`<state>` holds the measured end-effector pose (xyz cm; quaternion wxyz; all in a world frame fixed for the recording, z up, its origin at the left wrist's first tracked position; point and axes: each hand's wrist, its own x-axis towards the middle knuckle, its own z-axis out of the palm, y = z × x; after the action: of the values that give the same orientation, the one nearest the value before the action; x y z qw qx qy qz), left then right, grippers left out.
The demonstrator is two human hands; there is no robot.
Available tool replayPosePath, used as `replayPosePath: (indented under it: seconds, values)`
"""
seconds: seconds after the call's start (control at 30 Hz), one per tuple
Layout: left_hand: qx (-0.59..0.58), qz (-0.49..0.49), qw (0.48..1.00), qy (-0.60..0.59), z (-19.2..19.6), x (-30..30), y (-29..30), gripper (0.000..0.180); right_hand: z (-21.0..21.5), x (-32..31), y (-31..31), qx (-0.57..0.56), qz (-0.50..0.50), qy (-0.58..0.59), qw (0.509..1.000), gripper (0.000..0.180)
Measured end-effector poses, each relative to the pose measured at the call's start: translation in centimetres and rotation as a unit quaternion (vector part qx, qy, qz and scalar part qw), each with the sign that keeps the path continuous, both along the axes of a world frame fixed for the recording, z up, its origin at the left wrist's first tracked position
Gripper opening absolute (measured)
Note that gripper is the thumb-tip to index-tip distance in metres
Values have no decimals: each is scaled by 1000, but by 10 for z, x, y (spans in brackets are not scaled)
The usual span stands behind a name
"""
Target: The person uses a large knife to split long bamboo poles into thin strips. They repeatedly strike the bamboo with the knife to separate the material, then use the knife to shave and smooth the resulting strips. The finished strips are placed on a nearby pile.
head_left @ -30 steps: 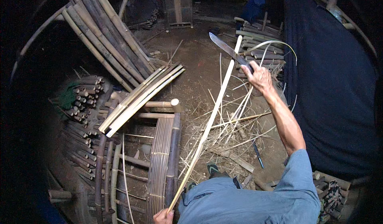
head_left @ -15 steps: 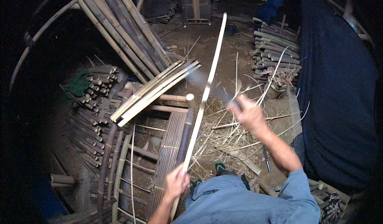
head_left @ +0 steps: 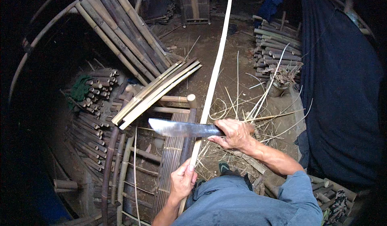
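A long, pale bamboo strip [head_left: 215, 73] runs from beside my body up and away past the middle of the view. My left hand [head_left: 182, 181] is closed round its near part, thumb on top. In my right hand [head_left: 234, 134] is a machete [head_left: 174, 128], its broad metal blade pointing left. The blade crosses over the strip just beyond my left hand; whether its edge touches the strip I cannot tell. Left of the strip stands a bamboo bench [head_left: 172, 153] with a slatted top, and several split bamboo pieces [head_left: 161, 90] lie across its far end.
Thin shavings and curled strips [head_left: 258, 105] litter the floor to the right. Bamboo poles [head_left: 121, 28] lean at the far left. Cut bamboo is stacked on the left [head_left: 90, 133] and far right [head_left: 278, 50]. A dark cloth [head_left: 338, 97] hangs along the right side.
My right hand has drawn the machete nearer and swung its blade leftward across the strip. The strip's far end has shifted slightly farther away; my left hand still grips it.
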<state>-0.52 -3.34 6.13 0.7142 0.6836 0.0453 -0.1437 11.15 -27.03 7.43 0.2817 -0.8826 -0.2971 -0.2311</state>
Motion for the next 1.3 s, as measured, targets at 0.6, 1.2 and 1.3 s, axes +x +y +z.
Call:
replayPosePath:
  seconds: [0.6,1.2,1.3]
  values:
    - [57,-26,998,10,-15,-76,35,37,28,75,-78,29,-213,78,973,49]
    - [140,-12,987,73,-67,-150,92,21,55,86,-86,382,-110,281,873,46]
    - [111,-59,989,84,-58,-145,88,21,37,82,-62,423,-95,289,854,36]
